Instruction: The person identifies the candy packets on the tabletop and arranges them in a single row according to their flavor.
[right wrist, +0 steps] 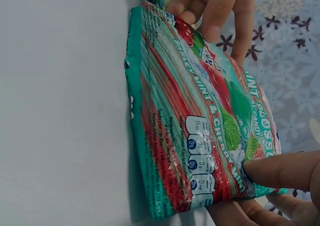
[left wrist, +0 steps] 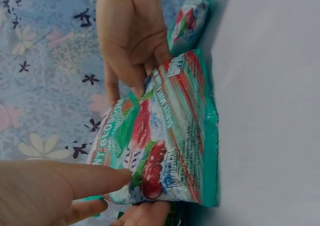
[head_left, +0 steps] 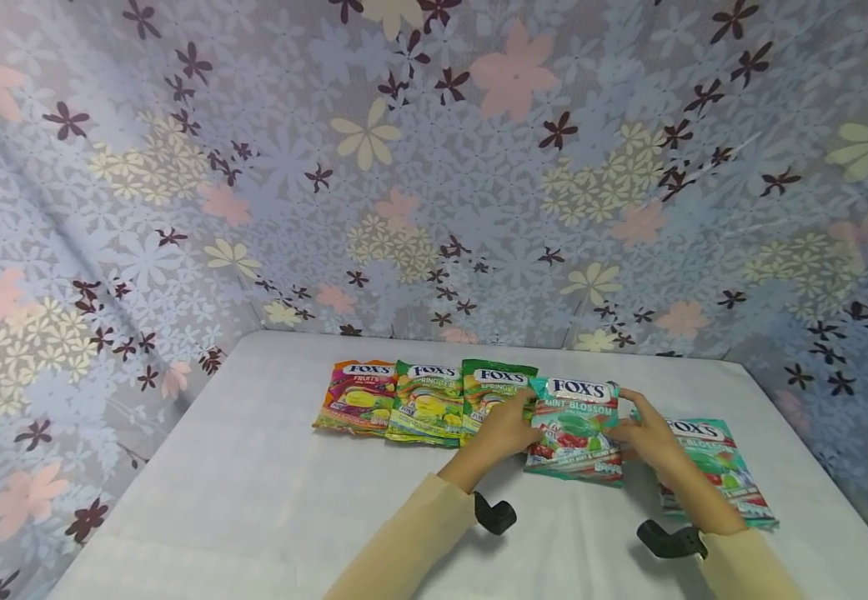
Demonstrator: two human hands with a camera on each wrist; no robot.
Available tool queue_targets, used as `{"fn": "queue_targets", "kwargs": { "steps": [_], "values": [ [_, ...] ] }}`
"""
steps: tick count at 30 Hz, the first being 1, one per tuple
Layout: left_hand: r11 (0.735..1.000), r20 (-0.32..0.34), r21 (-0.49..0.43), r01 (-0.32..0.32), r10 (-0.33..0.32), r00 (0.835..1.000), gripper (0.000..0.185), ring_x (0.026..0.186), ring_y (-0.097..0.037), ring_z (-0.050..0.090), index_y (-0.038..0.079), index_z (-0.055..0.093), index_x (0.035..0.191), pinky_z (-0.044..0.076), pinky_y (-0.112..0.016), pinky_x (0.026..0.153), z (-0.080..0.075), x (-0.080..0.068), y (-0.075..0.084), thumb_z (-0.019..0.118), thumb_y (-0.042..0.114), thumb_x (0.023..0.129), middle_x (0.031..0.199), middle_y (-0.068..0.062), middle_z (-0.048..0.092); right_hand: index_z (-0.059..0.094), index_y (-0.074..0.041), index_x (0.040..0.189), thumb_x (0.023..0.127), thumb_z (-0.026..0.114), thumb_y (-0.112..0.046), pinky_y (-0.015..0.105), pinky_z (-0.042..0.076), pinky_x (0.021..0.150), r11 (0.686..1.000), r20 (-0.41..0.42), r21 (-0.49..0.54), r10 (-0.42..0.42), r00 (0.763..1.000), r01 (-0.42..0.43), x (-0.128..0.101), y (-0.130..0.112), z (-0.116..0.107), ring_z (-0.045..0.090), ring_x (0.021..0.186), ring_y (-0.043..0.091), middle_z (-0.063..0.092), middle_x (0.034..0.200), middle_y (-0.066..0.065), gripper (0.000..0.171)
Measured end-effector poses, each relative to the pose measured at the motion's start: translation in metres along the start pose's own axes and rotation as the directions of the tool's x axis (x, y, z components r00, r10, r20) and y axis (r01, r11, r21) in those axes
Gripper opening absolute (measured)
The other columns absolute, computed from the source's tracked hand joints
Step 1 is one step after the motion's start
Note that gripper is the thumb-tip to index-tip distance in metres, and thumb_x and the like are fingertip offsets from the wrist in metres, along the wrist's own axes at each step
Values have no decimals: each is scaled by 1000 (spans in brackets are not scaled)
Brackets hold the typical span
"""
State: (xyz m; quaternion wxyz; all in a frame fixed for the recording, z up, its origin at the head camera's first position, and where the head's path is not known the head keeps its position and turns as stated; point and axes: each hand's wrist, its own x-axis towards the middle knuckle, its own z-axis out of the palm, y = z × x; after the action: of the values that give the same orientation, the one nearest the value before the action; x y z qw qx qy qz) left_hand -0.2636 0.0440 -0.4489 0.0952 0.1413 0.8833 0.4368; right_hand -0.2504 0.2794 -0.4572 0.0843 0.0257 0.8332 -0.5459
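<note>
We held the teal, glossy plastic Fox's Mint Blossom candy bag [head_left: 574,429] w/ both hands, one per side, so it stood tilted on its bottom edge on the white cloth-covered table [head_left: 253,467] rather than lying flat. Our left hand [head_left: 504,427] pinched its left edge, thumb on the front and fingers behind; our right hand [head_left: 647,433] gripped the right edge the same way. That two-sided hold probably kept the slippery pack square to the row. It sat just right of three flat bags: an orange-pink Fox's Fruits bag [head_left: 356,397] and two green Fox's Spring bags [head_left: 428,404] [head_left: 494,387], overlapping slightly. A second teal Mint Blossom bag [head_left: 719,467] lay flat, partly under our right forearm.
</note>
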Motion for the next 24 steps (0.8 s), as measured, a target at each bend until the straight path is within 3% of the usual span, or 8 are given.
{"fn": "queue_targets", "kwargs": {
  "steps": [3, 7, 16, 19, 22, 24],
  "values": [
    [998, -21, 62, 28, -27, 999, 64, 57, -14, 57, 13, 44, 143, 45, -28, 55, 2, 7, 4, 73, 16, 87, 82, -3, 65, 3, -3, 154, 92, 63, -15, 45, 55, 74, 1000, 4, -19, 11, 1000, -11, 5, -4, -3, 62, 101, 39, 31, 138, 43, 87],
    [989, -61, 141, 37, -29, 998, 67, 78, -19, 63, 14, 45, 143, 50, -33, 68, 3, 15, 7, 77, 19, 84, 116, -5, 64, 3, -2, 154, 93, 61, -13, 46, 54, 74, 999, -3, -47, 16, 1000, -16, 15, -10, -5, 62, 100, 39, 42, 133, 39, 84],
    [965, -101, 245, 91, -68, 993, 70, 89, -23, 65, 17, 46, 143, 52, -36, 71, 8, 23, 11, 79, 23, 82, 121, -3, 64, 8, 1, 153, 92, 57, -6, 46, 55, 73, 998, 7, -38, 57, 998, -57, 29, -10, -9, 63, 94, 32, 46, 127, 39, 78],
    [949, -117, 294, 114, -83, 990, 66, 70, -20, 62, 19, 48, 143, 47, -33, 56, 10, 24, 12, 77, 24, 84, 104, -2, 70, 7, 2, 153, 92, 56, -5, 45, 55, 74, 997, 6, -30, 77, 997, -76, 31, -10, -8, 64, 94, 31, 44, 129, 39, 78],
    [930, -126, 343, 129, -91, 988, 61, 49, -16, 48, 23, 49, 143, 34, -30, 43, 11, 24, 13, 73, 23, 86, 82, -2, 70, 6, 0, 153, 93, 55, -4, 45, 54, 75, 994, -1, -24, 103, 995, -103, 34, -8, -8, 63, 96, 33, 41, 132, 39, 78],
    [917, -133, 374, 136, -92, 987, 59, 46, -15, 42, 25, 49, 143, 30, -30, 41, 12, 25, 14, 71, 23, 88, 76, -1, 67, 6, -1, 153, 93, 55, -5, 45, 54, 77, 993, -3, -23, 120, 993, -120, 36, -8, -8, 62, 99, 35, 38, 134, 38, 79]
  ]
}}
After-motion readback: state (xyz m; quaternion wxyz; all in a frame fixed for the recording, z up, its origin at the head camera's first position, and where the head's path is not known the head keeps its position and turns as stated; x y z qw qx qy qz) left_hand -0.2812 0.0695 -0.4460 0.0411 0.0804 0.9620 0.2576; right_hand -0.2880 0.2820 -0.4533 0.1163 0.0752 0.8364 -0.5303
